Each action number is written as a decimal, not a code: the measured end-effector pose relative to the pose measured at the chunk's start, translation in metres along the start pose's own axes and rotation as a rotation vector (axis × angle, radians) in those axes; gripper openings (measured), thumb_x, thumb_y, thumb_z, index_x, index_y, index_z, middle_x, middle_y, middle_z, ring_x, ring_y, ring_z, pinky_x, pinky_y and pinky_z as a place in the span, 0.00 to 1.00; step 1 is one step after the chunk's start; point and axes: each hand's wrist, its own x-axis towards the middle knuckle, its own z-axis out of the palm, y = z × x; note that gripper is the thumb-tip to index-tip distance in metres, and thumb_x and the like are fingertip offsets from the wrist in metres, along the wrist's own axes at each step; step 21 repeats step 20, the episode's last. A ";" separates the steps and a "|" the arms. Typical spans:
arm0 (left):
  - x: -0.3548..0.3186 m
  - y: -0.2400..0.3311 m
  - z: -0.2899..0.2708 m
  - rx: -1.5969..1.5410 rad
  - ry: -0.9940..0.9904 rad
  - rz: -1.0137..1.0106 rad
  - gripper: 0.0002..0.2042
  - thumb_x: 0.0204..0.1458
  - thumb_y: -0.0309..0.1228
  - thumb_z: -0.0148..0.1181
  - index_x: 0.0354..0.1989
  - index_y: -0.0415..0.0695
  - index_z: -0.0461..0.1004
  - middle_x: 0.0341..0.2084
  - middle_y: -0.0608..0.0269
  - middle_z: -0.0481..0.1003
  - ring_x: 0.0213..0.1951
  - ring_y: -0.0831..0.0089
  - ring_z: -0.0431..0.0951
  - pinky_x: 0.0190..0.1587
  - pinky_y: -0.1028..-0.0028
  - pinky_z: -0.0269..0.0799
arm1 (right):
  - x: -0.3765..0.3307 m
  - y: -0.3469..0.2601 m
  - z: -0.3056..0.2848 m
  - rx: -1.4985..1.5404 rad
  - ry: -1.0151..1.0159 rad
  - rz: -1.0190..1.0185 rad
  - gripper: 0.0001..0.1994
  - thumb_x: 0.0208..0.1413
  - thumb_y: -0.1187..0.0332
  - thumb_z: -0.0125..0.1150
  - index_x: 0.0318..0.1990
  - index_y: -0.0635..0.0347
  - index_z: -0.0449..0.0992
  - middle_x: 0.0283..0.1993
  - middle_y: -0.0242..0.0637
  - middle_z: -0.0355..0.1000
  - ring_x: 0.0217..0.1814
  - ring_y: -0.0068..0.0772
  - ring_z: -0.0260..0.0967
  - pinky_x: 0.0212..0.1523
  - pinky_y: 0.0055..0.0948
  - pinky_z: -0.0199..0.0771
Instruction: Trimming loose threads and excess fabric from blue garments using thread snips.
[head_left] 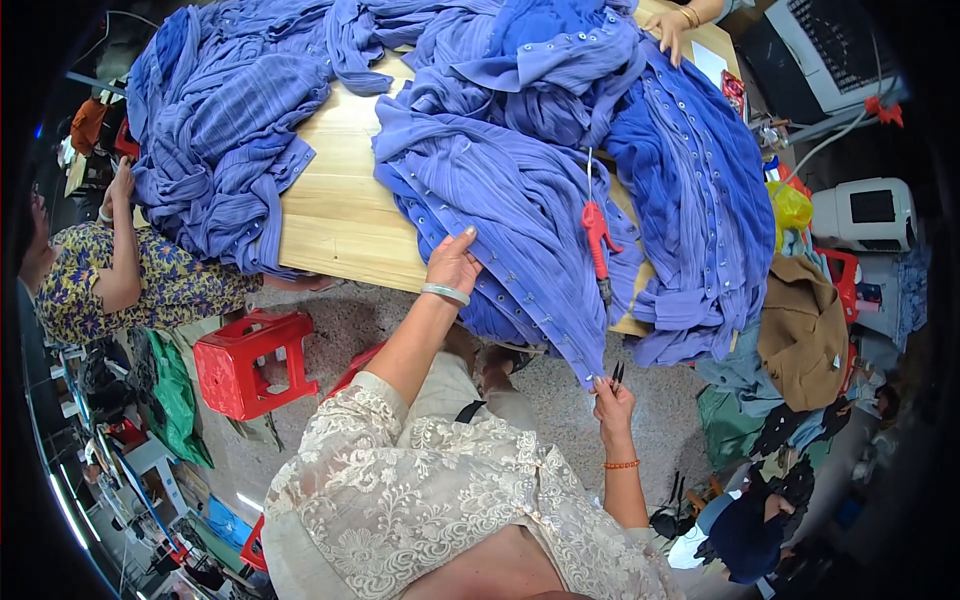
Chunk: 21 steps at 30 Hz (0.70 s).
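Observation:
A blue-violet pleated garment [480, 190] lies in front of me, its darker button strip running from the tabletop down past the near edge. My left hand [455, 265], with a pale bangle at the wrist, grips the strip's edge partway along, thumb on top. At the strip's lower corner, my right hand [613, 405] is closed, its fingertips pinching the fabric. Small dark thread snips [618, 374] stick up from that same hand. A red air blow gun [597, 240] with a thin metal nozzle hangs over the garment, between my hands and the far pile.
More blue garments [230, 130] heap on the wooden table [340, 225]. Another blue garment [690, 190] lies at right, touched by another person's hand [668, 30]. At left are a person in a patterned top [150, 270] and a red stool [250, 365]. Brown cloth [803, 335] hangs at right.

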 end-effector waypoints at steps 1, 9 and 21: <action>0.005 0.006 -0.003 -0.006 0.004 0.003 0.06 0.58 0.29 0.61 0.42 0.43 0.74 0.37 0.61 0.80 0.40 0.66 0.82 0.47 0.60 0.80 | 0.000 0.000 0.002 0.002 0.018 0.010 0.11 0.59 0.62 0.66 0.29 0.57 0.74 0.14 0.16 0.55 0.12 0.09 0.44 0.13 0.17 0.40; 0.033 0.051 -0.013 -0.064 0.038 -0.020 0.05 0.58 0.28 0.60 0.42 0.44 0.74 0.38 0.61 0.81 0.40 0.66 0.82 0.45 0.60 0.80 | 0.002 0.010 0.001 -0.093 0.166 0.060 0.11 0.58 0.62 0.66 0.29 0.56 0.74 0.14 0.16 0.54 0.12 0.11 0.44 0.14 0.20 0.41; 0.075 0.097 -0.035 -0.146 -0.064 -0.104 0.07 0.58 0.26 0.58 0.45 0.44 0.74 0.41 0.62 0.80 0.46 0.65 0.80 0.55 0.58 0.75 | 0.004 0.016 0.012 -0.171 0.289 0.113 0.12 0.56 0.59 0.68 0.27 0.53 0.75 0.15 0.19 0.59 0.13 0.13 0.51 0.15 0.21 0.48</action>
